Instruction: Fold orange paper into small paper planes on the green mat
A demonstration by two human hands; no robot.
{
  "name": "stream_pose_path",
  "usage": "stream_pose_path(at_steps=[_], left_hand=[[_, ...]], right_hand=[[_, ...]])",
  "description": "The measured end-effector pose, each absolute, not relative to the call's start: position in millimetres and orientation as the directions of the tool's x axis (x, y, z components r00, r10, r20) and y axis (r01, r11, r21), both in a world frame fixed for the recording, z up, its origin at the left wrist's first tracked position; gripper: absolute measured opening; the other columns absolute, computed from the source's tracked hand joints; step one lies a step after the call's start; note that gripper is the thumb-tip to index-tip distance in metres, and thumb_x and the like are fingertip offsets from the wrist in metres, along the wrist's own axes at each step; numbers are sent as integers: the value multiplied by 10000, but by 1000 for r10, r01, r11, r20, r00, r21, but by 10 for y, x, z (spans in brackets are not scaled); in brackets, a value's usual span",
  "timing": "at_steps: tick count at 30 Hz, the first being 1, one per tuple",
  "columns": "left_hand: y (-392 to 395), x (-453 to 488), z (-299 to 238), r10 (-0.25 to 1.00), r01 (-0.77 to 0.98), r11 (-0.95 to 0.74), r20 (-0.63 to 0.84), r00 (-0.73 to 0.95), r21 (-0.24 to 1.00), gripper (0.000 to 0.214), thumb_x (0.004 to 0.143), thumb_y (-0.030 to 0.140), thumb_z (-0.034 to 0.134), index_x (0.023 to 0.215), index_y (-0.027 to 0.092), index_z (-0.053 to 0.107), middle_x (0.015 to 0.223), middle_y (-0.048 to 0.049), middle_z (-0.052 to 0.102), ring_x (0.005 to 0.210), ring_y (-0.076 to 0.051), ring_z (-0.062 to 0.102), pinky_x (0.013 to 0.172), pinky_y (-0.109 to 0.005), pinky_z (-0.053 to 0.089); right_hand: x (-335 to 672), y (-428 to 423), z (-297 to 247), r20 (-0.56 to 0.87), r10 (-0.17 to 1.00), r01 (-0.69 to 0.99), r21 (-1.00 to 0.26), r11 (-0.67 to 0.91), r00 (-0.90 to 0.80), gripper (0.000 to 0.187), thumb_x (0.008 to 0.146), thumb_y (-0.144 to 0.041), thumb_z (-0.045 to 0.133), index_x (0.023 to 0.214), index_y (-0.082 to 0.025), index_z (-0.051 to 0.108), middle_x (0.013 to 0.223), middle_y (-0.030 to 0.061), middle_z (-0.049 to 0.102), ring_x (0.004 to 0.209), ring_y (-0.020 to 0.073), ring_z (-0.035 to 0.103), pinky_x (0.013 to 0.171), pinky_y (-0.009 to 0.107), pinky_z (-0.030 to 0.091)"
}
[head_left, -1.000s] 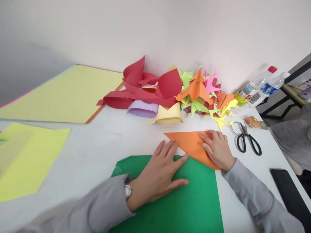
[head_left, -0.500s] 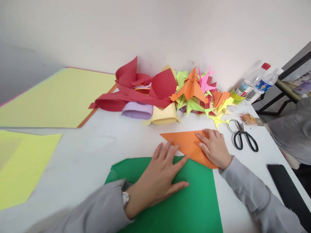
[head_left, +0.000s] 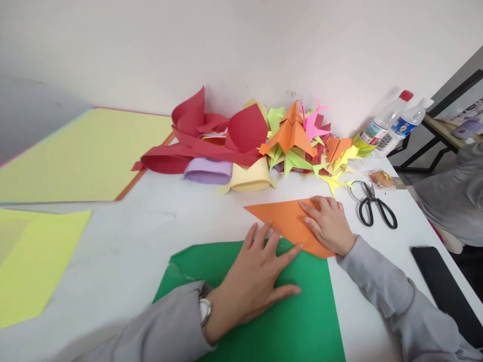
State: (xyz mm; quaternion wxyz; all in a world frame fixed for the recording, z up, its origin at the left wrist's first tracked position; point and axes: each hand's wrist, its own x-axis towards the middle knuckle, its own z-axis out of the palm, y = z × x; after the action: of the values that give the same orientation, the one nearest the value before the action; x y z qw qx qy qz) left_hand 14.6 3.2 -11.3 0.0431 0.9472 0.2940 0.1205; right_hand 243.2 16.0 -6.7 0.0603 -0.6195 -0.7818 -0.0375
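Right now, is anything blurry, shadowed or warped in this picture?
In the head view, the wall dims toward the left, and a soft shadow falls behind the red-capped bottle; also in the head view, the black slab seems stretched toward the corner, while the orange paper looks reasonably sharp.
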Motion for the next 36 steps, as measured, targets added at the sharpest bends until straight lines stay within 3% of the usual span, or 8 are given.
stream_pose_path(at_steps=[8, 15, 21, 26, 33, 36], left_hand=[[-64, 230, -101, 601, 577, -799, 193, 776, 170, 653, 778, 734, 416, 1336, 400, 489, 1256, -142, 514, 1243, -437, 375, 977, -676, 261], [-138, 318, -60, 550, 525, -829, 106, 829, 192, 705, 829, 709, 341, 1330, 248, 521, 1253, -165, 545, 1252, -374, 401, 1044, -585, 259], [-171, 350, -52, 541, 513, -827, 74, 838, 228, 651, 803, 745, 325, 1352, 420, 455, 1270, -134, 519, 1276, -419, 352, 1006, -650, 243], [-188, 361, -72, 533, 506, -830, 69, 843, 234, 665, 792, 757, 330, 1358, 426, 444, 1288, -128, 506, 1287, -423, 330, 1010, -662, 217], [-193, 337, -119, 548, 526, -830, 97, 831, 187, 806, 788, 766, 314, 1392, 247, 440, 1292, -181, 516, 1303, -416, 336, 1057, -633, 182], [-187, 319, -106, 535, 510, -838, 107, 838, 196, 762, 787, 760, 334, 1381, 296, 444, 1304, -170, 505, 1304, -417, 336, 1051, -647, 182]], right_hand=[[2426, 162, -53, 130, 967, 974, -14, 225, -222, 450, 963, -473, 325, 1324, -297, 526, 1257, 103, 517, 1059, 275, 416, 839, 415, 331], [2423, 159, -47, 133, 967, 975, -31, 222, -216, 465, 963, -487, 308, 1319, -289, 531, 1253, 101, 521, 1053, 277, 408, 845, 419, 322], [2420, 162, -50, 132, 968, 975, -35, 219, -212, 464, 963, -488, 305, 1317, -295, 534, 1247, 105, 520, 1044, 273, 410, 838, 417, 321], [2420, 159, -53, 137, 968, 976, -30, 217, -211, 464, 964, -492, 301, 1314, -297, 534, 1254, 99, 520, 1051, 274, 411, 840, 415, 323], [2431, 156, -54, 142, 965, 974, -23, 224, -219, 448, 963, -473, 326, 1318, -293, 532, 1257, 104, 521, 1067, 274, 419, 852, 419, 336], [2435, 158, -62, 150, 964, 974, -18, 227, -221, 443, 965, -465, 328, 1317, -294, 535, 1259, 106, 524, 1072, 276, 424, 849, 420, 345]])
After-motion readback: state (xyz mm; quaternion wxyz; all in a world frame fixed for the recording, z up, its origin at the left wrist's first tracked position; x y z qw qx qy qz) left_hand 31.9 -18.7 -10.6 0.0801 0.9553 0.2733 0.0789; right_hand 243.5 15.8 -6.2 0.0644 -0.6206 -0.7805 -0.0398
